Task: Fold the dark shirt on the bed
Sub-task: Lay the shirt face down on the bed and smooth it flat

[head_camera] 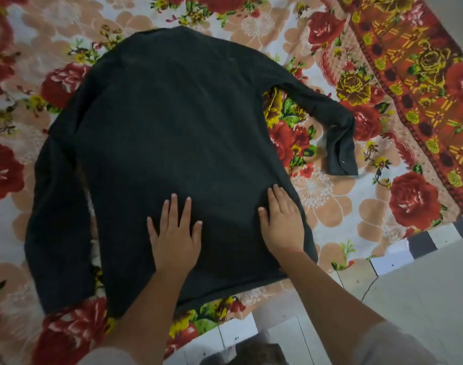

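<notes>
The dark shirt [172, 122] lies spread flat on the floral bed sheet [327, 201], back side up, collar at the far end and hem near me. Its left sleeve hangs down along the left side; its right sleeve bends out to the right, the cuff lying on the sheet. My left hand [175, 233] rests flat on the lower middle of the shirt, fingers spread. My right hand [283, 219] presses flat on the shirt's lower right part, close to its side edge. Neither hand grips the cloth.
The bed's near edge runs along the bottom right, with a pale tiled floor [422, 285] beyond it. A red and orange patterned border [414, 75] of the sheet covers the far right. Something dark lies on the floor at the bottom centre [251, 354].
</notes>
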